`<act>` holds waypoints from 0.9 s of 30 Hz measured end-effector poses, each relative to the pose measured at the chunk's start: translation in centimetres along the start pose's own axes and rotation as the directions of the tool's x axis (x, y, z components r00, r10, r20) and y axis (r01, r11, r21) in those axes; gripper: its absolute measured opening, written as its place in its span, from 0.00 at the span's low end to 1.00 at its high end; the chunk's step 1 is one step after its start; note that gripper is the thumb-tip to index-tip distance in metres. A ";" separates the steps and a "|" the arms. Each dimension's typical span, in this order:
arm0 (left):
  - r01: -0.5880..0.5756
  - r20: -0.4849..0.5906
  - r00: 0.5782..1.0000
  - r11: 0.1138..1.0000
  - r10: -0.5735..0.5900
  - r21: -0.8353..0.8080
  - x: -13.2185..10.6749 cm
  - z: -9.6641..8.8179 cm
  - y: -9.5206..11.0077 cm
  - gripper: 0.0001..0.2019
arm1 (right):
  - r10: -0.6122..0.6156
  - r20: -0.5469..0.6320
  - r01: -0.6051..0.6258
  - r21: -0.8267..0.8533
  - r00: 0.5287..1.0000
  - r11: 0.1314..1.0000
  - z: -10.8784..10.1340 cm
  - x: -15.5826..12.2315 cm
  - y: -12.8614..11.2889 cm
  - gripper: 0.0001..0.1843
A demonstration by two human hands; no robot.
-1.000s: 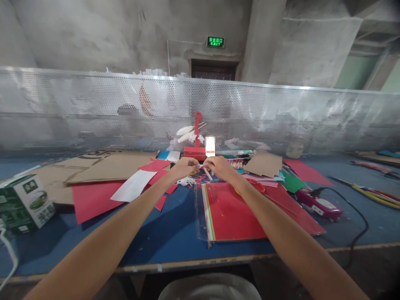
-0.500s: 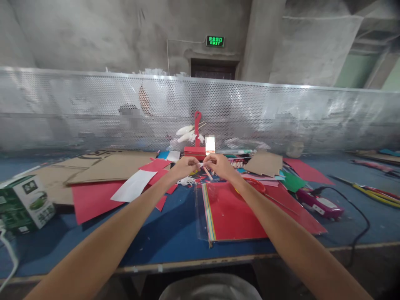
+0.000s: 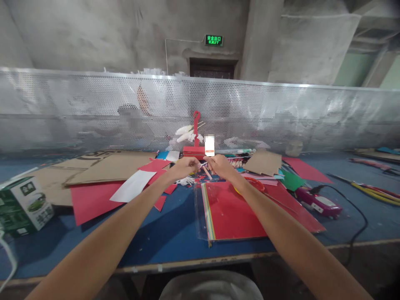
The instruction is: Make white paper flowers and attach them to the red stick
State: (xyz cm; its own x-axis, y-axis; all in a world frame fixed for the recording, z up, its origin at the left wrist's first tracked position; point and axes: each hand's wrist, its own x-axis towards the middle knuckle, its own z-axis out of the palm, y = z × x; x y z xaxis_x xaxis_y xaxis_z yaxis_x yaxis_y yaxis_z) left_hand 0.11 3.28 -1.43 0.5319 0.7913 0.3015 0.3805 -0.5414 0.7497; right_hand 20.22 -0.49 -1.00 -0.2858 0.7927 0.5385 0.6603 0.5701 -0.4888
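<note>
Both arms reach far over the blue table (image 3: 162,233). My left hand (image 3: 185,166) and my right hand (image 3: 219,166) meet above a litter of paper scraps, fingers pinched together on a small pale paper piece (image 3: 202,165) held between them. A thin pink stick (image 3: 208,174) slants down from under the right fingers. Just in front of the hands lies a clear sleeve with a stack of coloured paper, red sheet on top (image 3: 233,212).
Red sheets (image 3: 90,200), a white sheet (image 3: 133,186) and brown cardboard (image 3: 109,166) lie to the left, a green-and-white carton (image 3: 23,207) at the far left. A purple glue gun (image 3: 318,203) with black cable lies right. A perforated metal screen (image 3: 281,114) closes the back, people behind it.
The two hands stay pinched together over the scraps and have risen slightly; the fingers have shifted a little on the small paper piece.
</note>
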 end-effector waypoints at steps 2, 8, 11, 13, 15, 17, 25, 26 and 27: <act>0.009 -0.006 1.000 1.000 -0.009 0.004 0.0 0.1 0.0 0.11 | -0.020 0.009 0.019 0.071 1.000 0.997 0.0 -0.1 0.0 0.32; 0.042 0.007 0.999 0.995 -0.042 -0.087 0.1 0.1 -0.2 0.10 | -0.109 -0.014 0.109 0.270 0.994 0.957 0.2 0.0 0.1 0.13; 0.051 -0.001 0.999 0.992 -0.052 -0.111 0.1 0.1 -0.1 0.10 | -0.093 -0.033 0.098 0.246 0.995 0.964 0.3 0.1 0.0 0.10; 0.055 -0.016 0.998 0.993 -0.057 -0.103 0.0 0.0 0.1 0.10 | -0.101 -0.044 0.108 0.221 0.994 0.969 0.2 0.0 0.0 0.11; 0.066 -0.022 0.997 0.994 -0.068 -0.089 0.0 0.0 0.4 0.10 | -0.124 -0.051 0.131 0.172 0.991 0.976 0.0 0.0 -0.1 0.13; 0.080 -0.023 0.996 0.994 -0.082 -0.075 -0.2 -0.2 0.7 0.11 | -0.145 -0.042 0.149 0.106 0.989 0.983 -0.2 -0.1 -0.1 0.18; 0.039 0.052 0.998 0.990 -0.032 -0.138 -0.6 -0.5 1.0 0.13 | -0.088 0.088 0.087 0.009 0.992 0.996 -0.1 -0.1 0.1 0.32; 0.053 0.071 0.997 0.986 -0.042 -0.159 -0.6 -0.5 0.9 0.12 | -0.079 0.094 0.077 0.025 0.992 0.997 -0.1 -0.1 0.1 0.32; 0.068 0.089 0.995 0.981 -0.053 -0.182 -0.6 -0.5 0.9 0.11 | -0.079 0.100 0.074 0.048 0.992 0.996 0.0 -0.1 0.1 0.31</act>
State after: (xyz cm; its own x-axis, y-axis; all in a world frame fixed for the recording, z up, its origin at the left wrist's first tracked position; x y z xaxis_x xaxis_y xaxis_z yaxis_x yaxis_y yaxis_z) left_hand -0.21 2.49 -0.68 0.5761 0.7905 0.2078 0.2723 -0.4253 0.8631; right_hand 20.33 -0.51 -1.09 -0.4050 0.7629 0.5039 0.6032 0.6371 -0.4799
